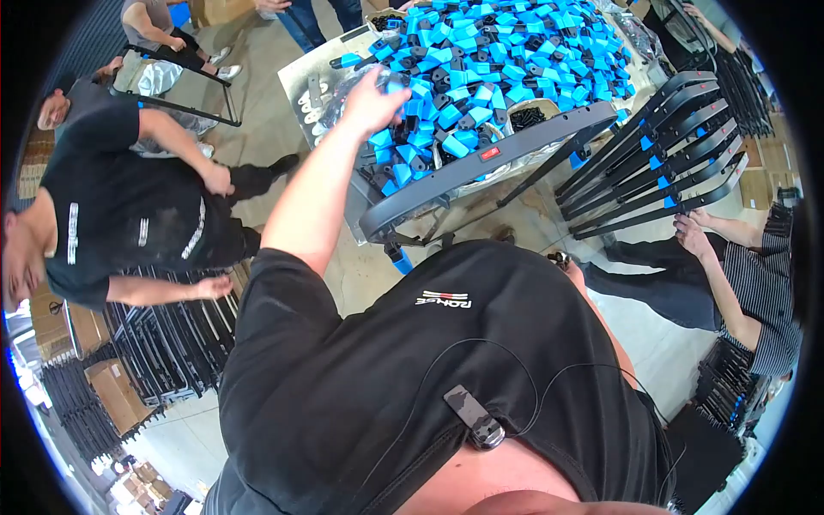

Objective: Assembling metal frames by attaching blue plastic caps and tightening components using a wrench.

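Note:
My left hand point(376, 99) reaches out over a big heap of blue and black plastic parts point(489, 64), at its left edge. Its thumb and fingers are spread apart, and a clear plastic bag point(343, 90) lies beside them. My right hand point(573, 271) is low by my waist, mostly hidden by my torso. Its fingers curl at a small dark thing with a shiny part, too little of which shows to name. Between me and the heap stands a black metal frame point(446, 172) with a curved top bar, a red label and a blue piece on a lower end.
The heap covers a table point(296, 73), with pale oval pieces on its left corner. Several black frames with blue pieces point(661, 163) lean in a row at right, where a person in stripes point(764, 283) handles one. Another person in black point(146, 189) stands close on my left.

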### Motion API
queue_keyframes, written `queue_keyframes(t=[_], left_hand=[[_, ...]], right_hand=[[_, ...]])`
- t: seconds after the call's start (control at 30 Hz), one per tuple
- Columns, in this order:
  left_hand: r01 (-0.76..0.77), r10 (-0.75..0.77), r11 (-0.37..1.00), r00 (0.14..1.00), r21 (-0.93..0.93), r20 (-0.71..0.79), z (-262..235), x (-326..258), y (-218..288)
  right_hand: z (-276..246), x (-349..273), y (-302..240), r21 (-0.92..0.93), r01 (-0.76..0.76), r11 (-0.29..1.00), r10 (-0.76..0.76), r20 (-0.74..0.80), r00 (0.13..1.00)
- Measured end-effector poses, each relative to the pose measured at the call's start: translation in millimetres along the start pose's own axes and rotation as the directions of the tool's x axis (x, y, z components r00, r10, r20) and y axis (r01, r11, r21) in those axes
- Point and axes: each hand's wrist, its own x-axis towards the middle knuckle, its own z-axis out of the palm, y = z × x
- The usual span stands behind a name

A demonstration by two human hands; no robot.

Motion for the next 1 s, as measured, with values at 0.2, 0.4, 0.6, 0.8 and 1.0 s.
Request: queue_keyframes(t=[0.2, 0.4, 0.6, 0.8, 1.0], left_hand=[[-0.065, 0.138, 0.785, 0.988, 0.617, -0.071, -23.1, 17.6, 33.2], [-0.138, 0.11, 0.796, 0.99, 0.59, 0.084, 30.9, -61.2, -98.1], [-0.32, 0.324, 0.674, 0.938, 0.666, 0.123, 52.5, -88.3, -128.2], [-0.407, 0.035, 0.453, 0.897, 0.793, 0.44, 55.7, -65.8, -83.7], [-0.3, -0.036, 0.604, 0.916, 0.739, 0.401, 58.7, -55.2, -96.9]], right_hand=[[-4.3, -3.4, 15.2, -0.296, 0.021, 0.955, -0.042, -0.062, 0.997], [-8.8, -13.9, 74.4, 0.093, 0.003, 0.996, -0.002, -0.02, 1.0], [-18.3, -25.8, 71.6, -0.118, -0.01, 0.993, 0.003, -0.054, 0.999], [-18.7, -22.3, 59.0, -0.306, -0.015, 0.952, -0.011, -0.082, 0.997], [-18.7, -20.2, 24.1, -0.432, -0.017, 0.902, -0.031, -0.104, 0.994]])
